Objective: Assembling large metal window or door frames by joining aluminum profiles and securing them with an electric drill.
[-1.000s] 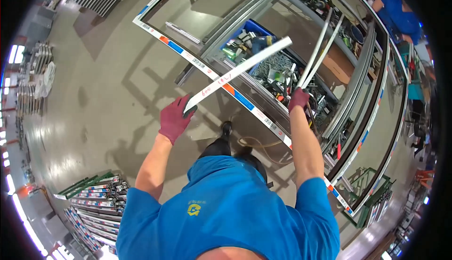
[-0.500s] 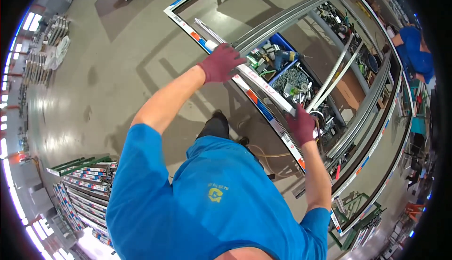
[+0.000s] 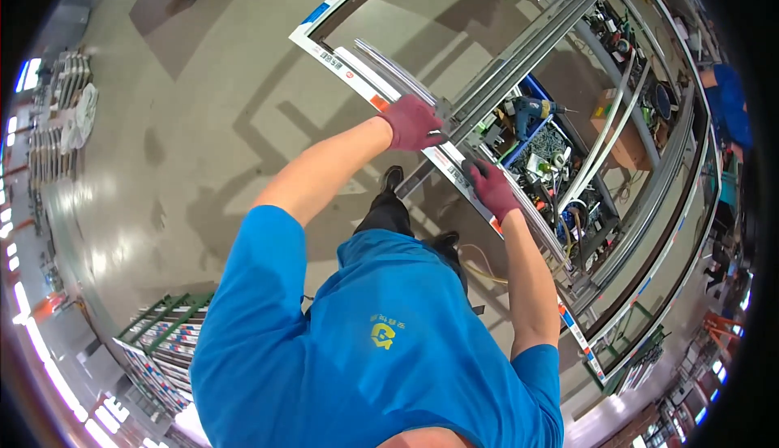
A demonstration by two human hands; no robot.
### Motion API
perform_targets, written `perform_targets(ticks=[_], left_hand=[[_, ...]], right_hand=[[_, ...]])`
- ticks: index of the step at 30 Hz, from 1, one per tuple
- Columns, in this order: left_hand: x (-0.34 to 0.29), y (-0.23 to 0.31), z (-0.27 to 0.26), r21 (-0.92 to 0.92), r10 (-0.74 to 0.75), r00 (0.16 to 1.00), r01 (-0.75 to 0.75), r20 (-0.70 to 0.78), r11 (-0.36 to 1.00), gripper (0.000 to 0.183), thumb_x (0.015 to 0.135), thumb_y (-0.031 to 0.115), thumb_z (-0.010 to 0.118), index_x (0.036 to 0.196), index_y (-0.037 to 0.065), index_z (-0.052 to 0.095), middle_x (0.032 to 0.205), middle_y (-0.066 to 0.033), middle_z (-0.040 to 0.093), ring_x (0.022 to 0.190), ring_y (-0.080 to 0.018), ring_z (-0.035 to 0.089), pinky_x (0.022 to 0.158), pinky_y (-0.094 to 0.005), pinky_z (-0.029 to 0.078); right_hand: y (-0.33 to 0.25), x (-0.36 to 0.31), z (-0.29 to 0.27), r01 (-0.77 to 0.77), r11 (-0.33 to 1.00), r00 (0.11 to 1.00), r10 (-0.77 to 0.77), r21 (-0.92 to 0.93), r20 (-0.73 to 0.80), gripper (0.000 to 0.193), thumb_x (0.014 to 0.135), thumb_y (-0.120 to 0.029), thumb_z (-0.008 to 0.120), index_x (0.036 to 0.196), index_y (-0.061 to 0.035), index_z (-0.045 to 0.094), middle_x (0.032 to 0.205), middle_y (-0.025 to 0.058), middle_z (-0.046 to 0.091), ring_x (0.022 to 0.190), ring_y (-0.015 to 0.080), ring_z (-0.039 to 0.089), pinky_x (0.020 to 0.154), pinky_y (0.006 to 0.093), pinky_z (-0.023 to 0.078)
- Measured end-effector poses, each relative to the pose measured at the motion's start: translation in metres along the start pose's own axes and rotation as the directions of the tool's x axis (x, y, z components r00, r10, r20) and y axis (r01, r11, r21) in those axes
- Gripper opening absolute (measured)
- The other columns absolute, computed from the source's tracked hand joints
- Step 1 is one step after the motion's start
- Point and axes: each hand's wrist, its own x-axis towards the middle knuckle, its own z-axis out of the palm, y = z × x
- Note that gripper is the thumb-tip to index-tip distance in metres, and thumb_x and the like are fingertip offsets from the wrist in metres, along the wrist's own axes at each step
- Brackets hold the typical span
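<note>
My left hand [image 3: 412,123], in a maroon glove, is closed over a long silvery metal profile [image 3: 388,66] lying along the near side of a large rectangular frame [image 3: 339,71]. Farther right on the same side, my right hand [image 3: 493,190], gloved alike, curls its dark fingertips over the profile. The undersides of both grips are hidden. White, blue and orange protective film covers the frame's side. Just beyond my hands sit a blue bin [image 3: 531,88] of small metal hardware and a cordless drill [image 3: 533,110].
Grey metal bars [image 3: 535,46] cross the frame, with two pale thin strips [image 3: 604,135] beyond the bin. A cardboard box [image 3: 626,135] lies farther off. Stacked profiles on a green rack [image 3: 166,326] stand at lower left. Another person in blue [image 3: 726,103] is at far right.
My right hand has shifted left along the frame's side, closer to my left hand. My left hand has moved slightly right and nearer. The white strip previously between my hands is no longer distinct.
</note>
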Motion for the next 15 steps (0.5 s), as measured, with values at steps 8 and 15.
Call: perform_targets(ticks=[8,15], left_hand=[[-0.040,-0.094,-0.017,0.072,0.006,0.998,-0.001,-0.068,0.997,0.024,0.099,0.036,0.056,0.103,0.019,0.073,0.101,-0.0091,0.069,0.102,-0.0312,0.067,0.097,-0.0485,0.046],[-0.046,-0.097,0.010,0.036,-0.005,0.930,0.020,-0.367,0.999,0.015,0.091,0.028,0.066,0.099,0.017,0.071,0.097,-0.0076,0.070,0.094,-0.0302,0.067,0.096,-0.0467,0.047]], right_hand=[[-0.104,0.006,0.006,-0.033,0.978,0.998,0.044,-0.208,0.051,0.070,0.095,-0.048,0.071,0.147,-0.0047,0.054,0.144,0.0236,0.060,0.134,0.0399,0.057,0.111,0.0468,0.046],[-0.073,-0.034,0.037,-0.094,0.750,0.984,-0.029,-0.654,-0.174,0.077,0.074,-0.038,0.086,0.138,-0.0088,0.054,0.125,0.0147,0.066,0.117,0.0341,0.063,0.101,0.0471,0.048]])
